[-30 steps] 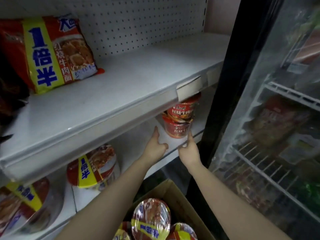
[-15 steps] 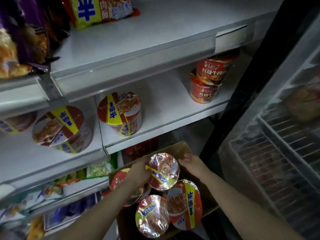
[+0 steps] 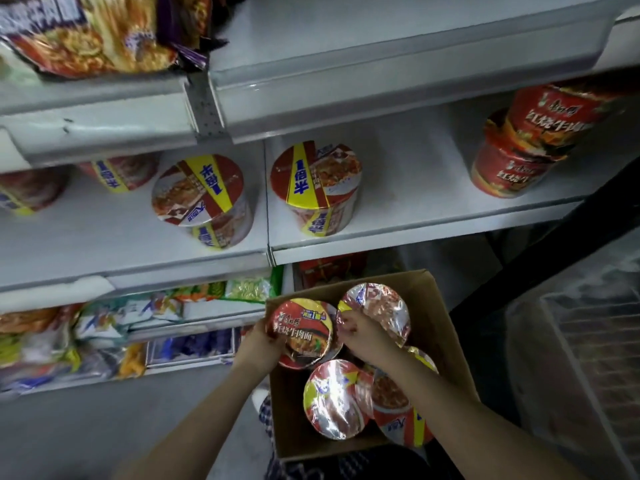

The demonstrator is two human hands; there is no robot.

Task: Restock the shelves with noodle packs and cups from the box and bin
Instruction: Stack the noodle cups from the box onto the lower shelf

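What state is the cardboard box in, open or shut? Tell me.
Open. The box has no flaps over its top, so the cups inside show, and both hands reach in and hold a red cup.

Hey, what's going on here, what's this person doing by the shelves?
A person is restocking instant noodles. Both hands are down in a cardboard box on the floor: the left hand and right hand grip a red noodle cup between them, over the box. More wrapped cups lie in the box. On the middle shelf a few cups already stand, with a red stack at the right.
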